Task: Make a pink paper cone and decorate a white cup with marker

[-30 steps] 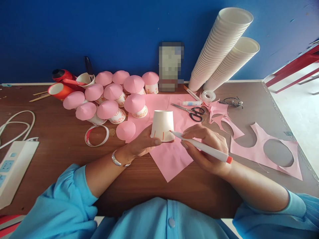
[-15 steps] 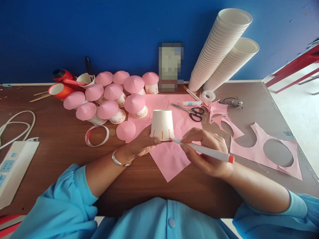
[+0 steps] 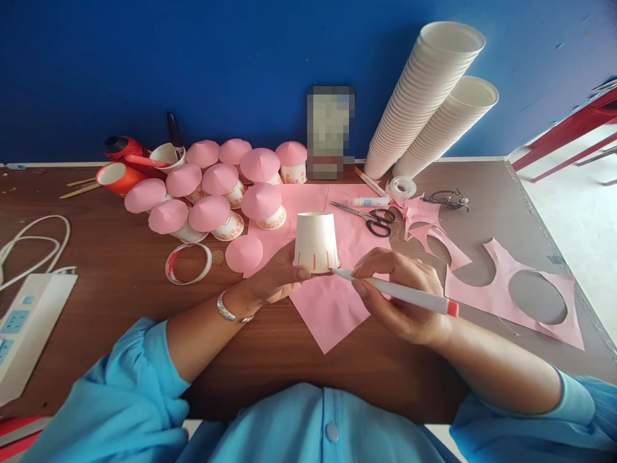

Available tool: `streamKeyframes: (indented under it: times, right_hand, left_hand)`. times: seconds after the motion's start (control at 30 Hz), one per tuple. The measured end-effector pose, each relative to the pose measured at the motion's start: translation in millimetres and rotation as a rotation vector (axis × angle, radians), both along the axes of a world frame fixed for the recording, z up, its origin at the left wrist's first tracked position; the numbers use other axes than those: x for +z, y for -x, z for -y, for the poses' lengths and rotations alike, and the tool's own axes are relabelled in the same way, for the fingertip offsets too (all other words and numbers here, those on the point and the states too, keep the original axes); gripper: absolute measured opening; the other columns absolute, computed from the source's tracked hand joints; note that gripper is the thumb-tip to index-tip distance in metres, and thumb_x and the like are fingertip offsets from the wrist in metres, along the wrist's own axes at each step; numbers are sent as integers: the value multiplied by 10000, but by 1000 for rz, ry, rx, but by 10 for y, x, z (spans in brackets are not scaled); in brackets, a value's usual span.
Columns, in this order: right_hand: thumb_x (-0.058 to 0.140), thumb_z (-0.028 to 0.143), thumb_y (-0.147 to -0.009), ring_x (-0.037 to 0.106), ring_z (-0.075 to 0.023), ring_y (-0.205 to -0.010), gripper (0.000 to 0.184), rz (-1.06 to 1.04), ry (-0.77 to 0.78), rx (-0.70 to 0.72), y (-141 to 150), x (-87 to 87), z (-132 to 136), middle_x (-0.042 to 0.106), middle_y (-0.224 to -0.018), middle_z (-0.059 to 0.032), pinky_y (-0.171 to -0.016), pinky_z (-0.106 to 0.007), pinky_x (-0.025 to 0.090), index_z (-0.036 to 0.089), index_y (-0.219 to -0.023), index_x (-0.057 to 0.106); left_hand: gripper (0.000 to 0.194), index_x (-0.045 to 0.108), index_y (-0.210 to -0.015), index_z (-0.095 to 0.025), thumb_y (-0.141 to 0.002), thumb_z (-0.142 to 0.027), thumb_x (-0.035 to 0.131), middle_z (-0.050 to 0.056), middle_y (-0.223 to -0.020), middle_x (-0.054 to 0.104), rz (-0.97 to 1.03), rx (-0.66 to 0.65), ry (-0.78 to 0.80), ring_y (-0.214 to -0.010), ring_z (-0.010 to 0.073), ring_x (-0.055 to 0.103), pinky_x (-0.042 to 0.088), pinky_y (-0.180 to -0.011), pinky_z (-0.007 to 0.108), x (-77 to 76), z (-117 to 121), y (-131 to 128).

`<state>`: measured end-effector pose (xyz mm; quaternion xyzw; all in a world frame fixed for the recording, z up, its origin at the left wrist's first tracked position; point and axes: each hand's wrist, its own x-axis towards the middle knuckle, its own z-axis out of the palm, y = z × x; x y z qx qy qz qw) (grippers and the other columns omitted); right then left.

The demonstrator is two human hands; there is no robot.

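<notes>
My left hand (image 3: 282,273) grips an upside-down white paper cup (image 3: 315,235) by its rim, thumb in front and the other fingers mostly hidden behind. Short orange upright strokes run along the lower part of the cup. In my right hand (image 3: 402,286) is a white marker (image 3: 409,294) with an orange end, pinched between thumb and fingers. Its tip touches or nearly touches the cup near the rim, at the right. Beneath both hands lies a sheet of pink paper (image 3: 328,321).
Several cups with pink cone tops (image 3: 260,200) stand at the back left. Scissors (image 3: 378,222), a glue stick (image 3: 370,201) and a tape roll (image 3: 402,187) lie behind my right hand. Two tall cup stacks (image 3: 429,83) lean by the wall. Pink scraps (image 3: 506,276) are at right, a power strip (image 3: 36,334) at left.
The marker tip has moved down the cup toward its rim, leaving another orange stroke at the right. My left hand keeps its hold on the cup, which has shifted very little.
</notes>
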<state>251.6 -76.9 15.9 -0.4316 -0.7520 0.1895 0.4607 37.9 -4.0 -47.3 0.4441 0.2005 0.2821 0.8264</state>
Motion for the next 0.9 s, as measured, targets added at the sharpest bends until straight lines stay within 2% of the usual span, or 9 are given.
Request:
streamKeyframes:
  times: [0.1,0.23,0.3,0.4,0.5,0.57,0.67,0.8,0.9]
  right_hand:
    - [639,154,-971,733,-183,-695,117,-70,-79,4,-26,-23,-7,755,-831,-38,-596,-295,576,231,-1057,660]
    - [598,208,-1026,755,-223,-805,217,-124,-174,7,-54,-97,-31,765,-956,-81,-699,-373,621,226,-1233,658]
    - [598,200,-1023,755,-228,-824,255,-108,-192,-45,-53,-142,-47,758,-1001,-86,-728,-392,625,238,-1270,648]
    - [615,194,-999,742,-236,-849,302,-71,-193,-101,-41,-192,-76,736,-985,-73,-775,-419,626,255,-1295,628]
    - [655,195,-963,717,-242,-826,409,-61,-186,-125,-29,-212,-113,701,-909,-37,-816,-458,621,276,-1356,578]
    - [677,172,-939,704,-257,-844,483,-59,-176,-130,-26,-216,-134,687,-888,-30,-802,-464,619,288,-1391,551]
    - [667,119,-923,694,-265,-889,512,-43,-169,-126,-29,-230,-154,690,-903,-39,-774,-443,617,284,-1394,550]
    - [640,104,-932,682,-220,-778,487,-9,-149,-130,-39,-268,-162,698,-948,-34,-809,-457,618,274,-1379,547]
    - [633,118,-939,690,-213,-775,471,-3,-144,-147,-34,-301,-162,702,-987,-39,-815,-456,623,276,-1373,542]
  left_hand:
    - [706,640,-1372,-236,-798,-586,857,129,-1186,768,40,-11,20,-1145,330,730,555,-1053,544,-37,-8,6]
    - [682,643,-1336,-240,-788,-583,859,122,-1206,747,4,0,-14,-1113,314,715,557,-1020,517,-73,-16,28]
    - [711,633,-1306,-238,-733,-555,908,106,-1200,724,-104,60,-89,-1105,309,681,554,-973,486,-71,-7,36]
    - [749,597,-1272,-235,-668,-471,971,89,-1181,677,-300,167,-286,-1098,308,625,536,-938,463,-42,28,30]
    - [798,543,-1281,-242,-649,-440,988,104,-1272,629,-403,267,-466,-1194,346,584,509,-1015,504,-11,67,12]
    - [808,516,-1293,-246,-662,-449,979,115,-1339,600,-423,302,-511,-1254,365,565,490,-1054,521,-2,80,3]
    - [823,500,-1302,-244,-668,-471,972,122,-1362,582,-424,296,-507,-1269,369,561,482,-1062,523,-7,79,-1]
    - [827,509,-1273,-244,-637,-466,989,115,-1325,595,-411,305,-480,-1242,365,568,494,-1028,509,-25,68,8]
    - [794,536,-1261,-252,-641,-449,990,96,-1261,629,-341,282,-392,-1186,340,593,523,-959,465,-41,67,17]
